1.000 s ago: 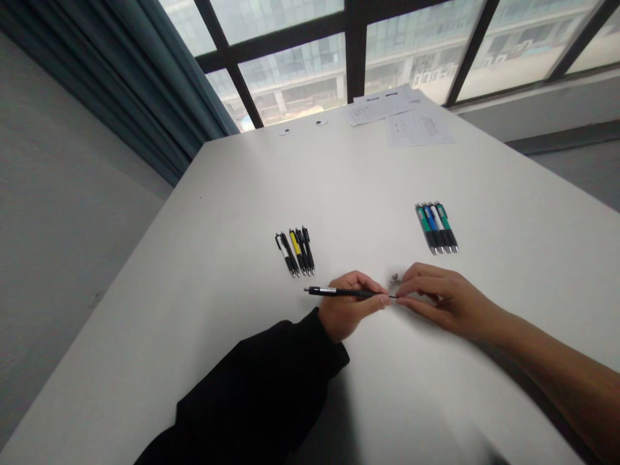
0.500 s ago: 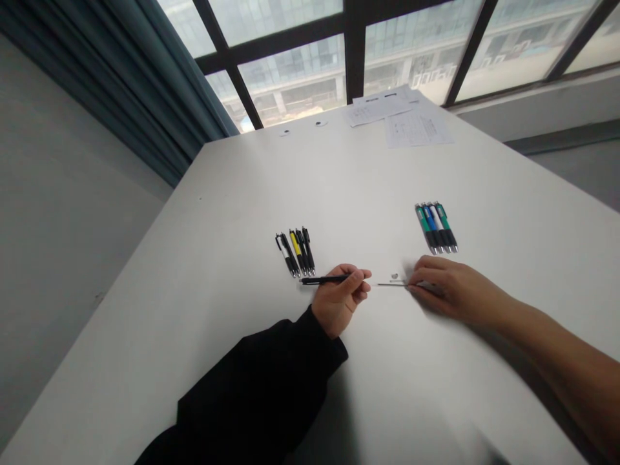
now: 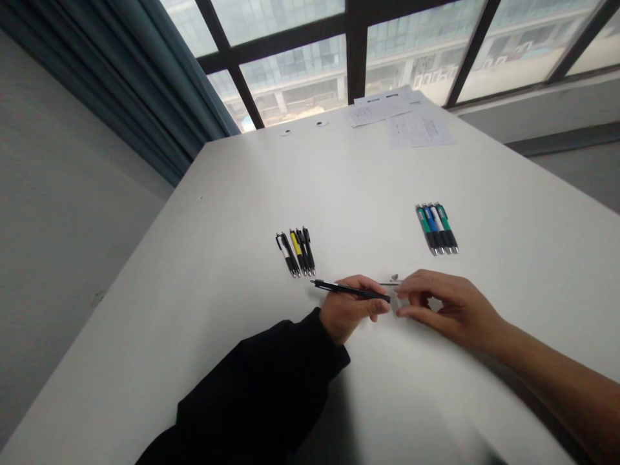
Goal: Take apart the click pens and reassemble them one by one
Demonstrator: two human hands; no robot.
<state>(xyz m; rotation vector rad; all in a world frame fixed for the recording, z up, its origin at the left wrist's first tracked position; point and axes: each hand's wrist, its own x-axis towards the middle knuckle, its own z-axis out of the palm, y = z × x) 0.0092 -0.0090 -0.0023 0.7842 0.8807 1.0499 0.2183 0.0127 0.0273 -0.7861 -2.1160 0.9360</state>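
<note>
White table [image 3: 194, 310] | papers [image 3: 419, 129] unreadable | left hand [image 3: 349, 310] grip clamped on black pen [image 3: 351, 290] | right hand [image 3: 450, 307] grip apart beside metal refill [image 3: 390, 283]

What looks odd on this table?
A thin metal rod and a small metal piece lie loose on the white table beyond the right hand, unlike the neat pen rows; the left hand holds a black pen, perhaps opened.

**Black pen [image 3: 351, 290] in the left hand [image 3: 346, 310], white table [image 3: 194, 290]**
From the hand: green, blue and white pens [image 3: 436, 229] at two o'clock; yellow, white and black pens [image 3: 295, 253] at eleven; black sleeve [image 3: 252, 394] at seven.
</note>
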